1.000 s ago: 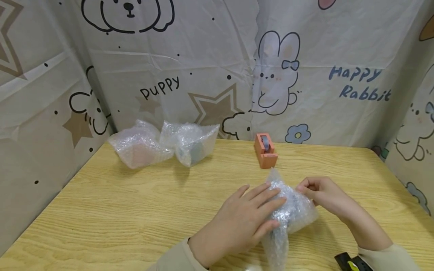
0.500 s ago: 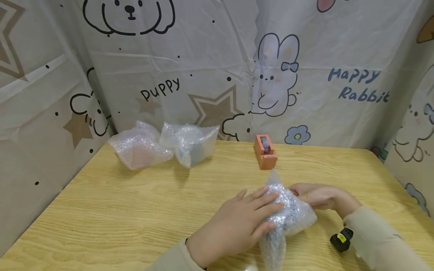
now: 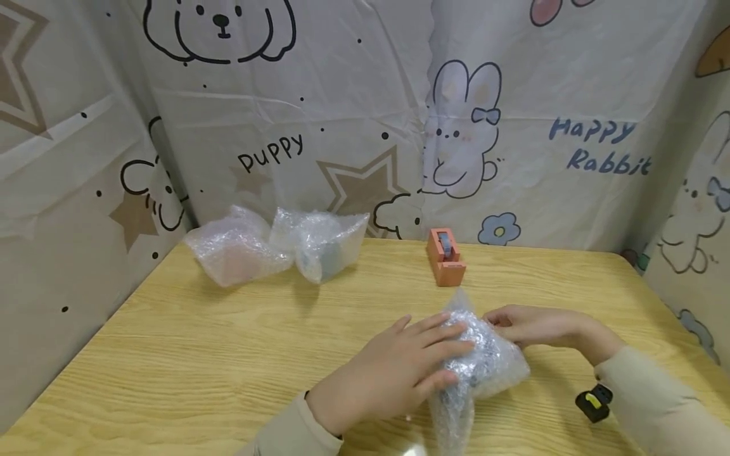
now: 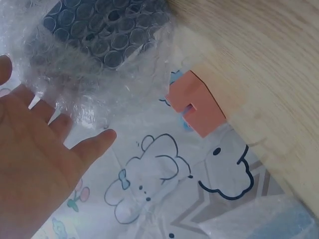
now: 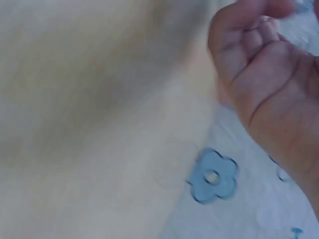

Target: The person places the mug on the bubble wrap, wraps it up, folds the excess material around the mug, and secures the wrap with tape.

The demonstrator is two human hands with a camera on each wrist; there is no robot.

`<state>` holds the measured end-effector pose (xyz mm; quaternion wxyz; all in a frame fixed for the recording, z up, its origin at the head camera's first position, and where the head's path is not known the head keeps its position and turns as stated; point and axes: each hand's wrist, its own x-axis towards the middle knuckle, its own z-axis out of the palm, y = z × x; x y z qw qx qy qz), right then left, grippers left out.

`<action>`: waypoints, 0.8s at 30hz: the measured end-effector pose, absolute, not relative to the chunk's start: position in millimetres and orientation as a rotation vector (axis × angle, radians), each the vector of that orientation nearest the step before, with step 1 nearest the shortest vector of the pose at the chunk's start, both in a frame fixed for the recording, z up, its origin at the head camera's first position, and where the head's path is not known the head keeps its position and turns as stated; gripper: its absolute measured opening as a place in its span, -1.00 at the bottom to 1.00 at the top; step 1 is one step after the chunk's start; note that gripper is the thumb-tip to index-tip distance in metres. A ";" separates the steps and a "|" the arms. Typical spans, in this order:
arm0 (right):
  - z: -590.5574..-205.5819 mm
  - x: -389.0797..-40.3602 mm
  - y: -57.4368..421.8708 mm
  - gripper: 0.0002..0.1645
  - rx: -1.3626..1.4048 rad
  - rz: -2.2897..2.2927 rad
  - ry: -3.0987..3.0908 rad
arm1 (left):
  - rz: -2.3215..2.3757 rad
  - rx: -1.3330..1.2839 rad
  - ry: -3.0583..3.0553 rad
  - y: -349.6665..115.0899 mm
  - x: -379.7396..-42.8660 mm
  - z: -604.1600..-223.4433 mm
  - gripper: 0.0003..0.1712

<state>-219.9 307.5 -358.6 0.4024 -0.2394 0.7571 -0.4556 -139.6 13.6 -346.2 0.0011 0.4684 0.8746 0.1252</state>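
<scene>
A bubble-wrapped package (image 3: 479, 361) sits at the table's front right, a wrapped tail hanging toward the near edge. Through its film a dark, flat-sided thing (image 4: 107, 30) shows in the left wrist view. My left hand (image 3: 393, 367) lies with straight, spread fingers across the package's left side. My right hand (image 3: 538, 326) is at its upper right edge, fingers curled in and pinching the wrap there; the fingertips are partly hidden behind the package. In the right wrist view those curled fingers (image 5: 229, 45) show close to the film.
An orange tape dispenser (image 3: 447, 259) stands just behind the package. Two more bubble-wrapped packages, one pinkish (image 3: 236, 250) and one bluish (image 3: 325, 247), sit at the back left. A printed cloth (image 3: 365, 95) hangs behind the wooden table (image 3: 199, 354). A black and yellow device (image 3: 593, 402) is by my right sleeve.
My right hand dipped lower and further behind the package's right edge, its forearm swinging flatter. My left hand stays spread on the package, which has shifted slightly toward the near left.
</scene>
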 end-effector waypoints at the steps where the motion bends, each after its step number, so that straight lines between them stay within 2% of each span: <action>1: -352.8 -221.1 308.9 -0.55 -0.623 -1.118 1.974 | 0.390 1.474 2.744 13.5 -140.0 -346.0 -0.39; 6: -328.1 -240.2 299.9 -0.60 -0.581 -1.010 2.344 | 0.361 1.492 2.773 14.3 -139.4 -347.2 -0.39; 12: -323.7 -272.0 260.7 -0.54 -0.339 -0.780 2.827 | 0.332 1.515 2.792 16.1 -139.7 -348.2 -0.40; 17: -324.4 -287.0 238.8 -0.49 -0.153 -0.611 2.847 | 0.308 1.509 2.790 18.7 -139.8 -346.7 -0.40; 24: -333.1 -294.1 230.0 -0.62 -0.066 -0.658 2.902 | 0.285 1.504 2.798 16.4 -140.4 -346.8 -0.42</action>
